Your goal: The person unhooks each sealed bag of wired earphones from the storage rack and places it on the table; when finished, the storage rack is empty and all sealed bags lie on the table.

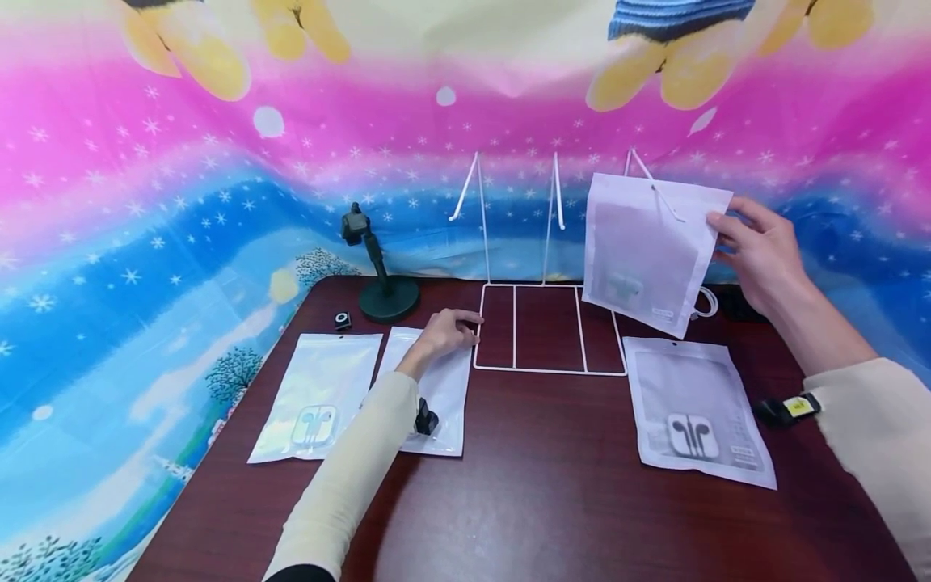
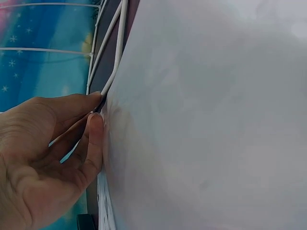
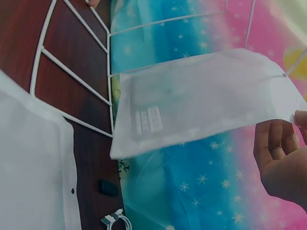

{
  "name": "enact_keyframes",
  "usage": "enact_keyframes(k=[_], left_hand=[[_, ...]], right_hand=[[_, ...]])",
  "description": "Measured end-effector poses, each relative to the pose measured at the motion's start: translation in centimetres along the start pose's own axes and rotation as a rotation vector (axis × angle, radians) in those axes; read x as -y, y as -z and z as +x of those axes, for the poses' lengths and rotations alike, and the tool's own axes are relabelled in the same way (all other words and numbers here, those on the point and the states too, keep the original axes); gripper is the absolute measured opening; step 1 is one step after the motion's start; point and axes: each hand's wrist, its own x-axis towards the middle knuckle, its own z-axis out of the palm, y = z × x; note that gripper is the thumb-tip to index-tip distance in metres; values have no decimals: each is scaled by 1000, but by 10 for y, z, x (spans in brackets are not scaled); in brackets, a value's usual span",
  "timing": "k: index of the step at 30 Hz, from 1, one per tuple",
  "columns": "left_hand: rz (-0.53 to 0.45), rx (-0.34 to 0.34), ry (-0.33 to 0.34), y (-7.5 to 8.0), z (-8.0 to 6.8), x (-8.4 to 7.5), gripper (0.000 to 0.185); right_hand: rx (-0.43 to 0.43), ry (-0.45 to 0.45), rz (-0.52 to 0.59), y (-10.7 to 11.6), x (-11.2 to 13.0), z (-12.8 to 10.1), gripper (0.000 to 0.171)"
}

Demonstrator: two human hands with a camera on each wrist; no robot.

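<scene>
A white wire rack (image 1: pixel 514 327) with several hooked arms stands at the back of the table. On its right hook hangs a translucent white zip pouch (image 1: pixel 655 250), the hook's wire passing through near its top. My right hand (image 1: pixel 764 250) pinches that pouch by its upper right edge, thumb in front; the right wrist view shows the pouch (image 3: pixel 201 96) too, with a small label. My left hand (image 1: pixel 444 333) pinches the left wire of the rack's base. In the left wrist view, thumb and fingertip of the left hand (image 2: pixel 53 148) meet at that wire.
Flat pouches lie at left (image 1: pixel 338 372), under my left forearm (image 1: pixel 447 404), and at right (image 1: pixel 698 388); two show earphones. A black stand (image 1: pixel 389 297), a small black clip device (image 1: pixel 343 321) and a coiled white cable (image 1: pixel 707 302) sit toward the back, before a printed cloth.
</scene>
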Motion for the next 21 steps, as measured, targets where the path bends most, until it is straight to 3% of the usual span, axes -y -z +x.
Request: enact_keyframes(k=[21], left_hand=[[24,-7,-19,-1,0,1,39]], right_hand=[[-4,59,-40,14,16,-54,32]])
